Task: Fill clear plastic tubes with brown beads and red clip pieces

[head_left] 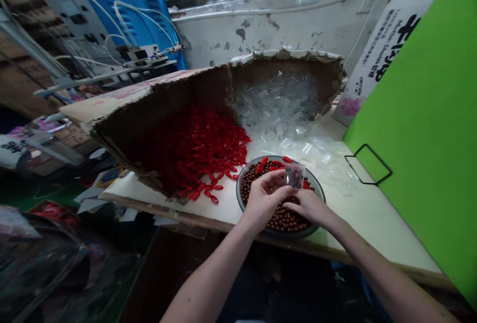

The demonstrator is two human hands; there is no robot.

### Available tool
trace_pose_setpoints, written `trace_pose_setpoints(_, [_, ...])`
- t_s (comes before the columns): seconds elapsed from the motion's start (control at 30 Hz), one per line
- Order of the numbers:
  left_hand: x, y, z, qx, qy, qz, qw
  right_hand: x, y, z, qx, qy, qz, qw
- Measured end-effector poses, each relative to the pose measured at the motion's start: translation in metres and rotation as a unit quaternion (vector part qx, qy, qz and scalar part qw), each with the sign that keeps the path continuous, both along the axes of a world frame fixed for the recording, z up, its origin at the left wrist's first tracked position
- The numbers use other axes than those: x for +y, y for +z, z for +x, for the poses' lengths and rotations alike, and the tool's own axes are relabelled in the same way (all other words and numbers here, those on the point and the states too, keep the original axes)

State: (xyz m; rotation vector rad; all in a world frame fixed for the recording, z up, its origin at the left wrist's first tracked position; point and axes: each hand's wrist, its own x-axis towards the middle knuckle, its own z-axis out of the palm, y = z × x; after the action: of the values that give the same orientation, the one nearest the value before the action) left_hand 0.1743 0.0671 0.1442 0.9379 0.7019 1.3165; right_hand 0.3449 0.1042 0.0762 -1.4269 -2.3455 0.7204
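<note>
My left hand point(266, 196) is closed, holding a small clear plastic container point(294, 176) between thumb and fingers. Dark brown balls show through the container's side. Close against its lower edge is my right hand point(311, 207), fingers curled; whatever they hold is hidden. Both hands are above a grey bowl point(321, 189) full of shiny brown balls point(286, 221). Several red plastic pieces point(263, 165) lie on the balls at the bowl's far side.
Left of the bowl, a torn cardboard box point(122, 99) spills red oval pieces point(197, 144) onto the white table point(372, 218). Clear plastic containers point(283, 99) pile up behind. A green panel point(421, 129) with a black wire handle point(389, 171) borders the right.
</note>
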Motion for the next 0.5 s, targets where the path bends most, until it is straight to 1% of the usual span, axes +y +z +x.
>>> trace_pose_setpoints(0.07, [-0.0014,0.0041,0.0013,0.011,0.002,0.007,1.0,0.0008,-0.0047,-0.0042,-0.017,0.012,0.005,1.0])
trace_pose_setpoints(0.17, [-0.0025,0.0068,0.0022,0.026,0.003,0.013,1.0,0.0023,-0.0074,-0.0065,-0.015,0.022,0.008,1.0])
trace_pose_setpoints(0.5, [0.0016,0.0025,-0.0007,0.017,-0.006,0.005,1.0,-0.0002,-0.0046,-0.0062,-0.004,0.008,0.002,1.0])
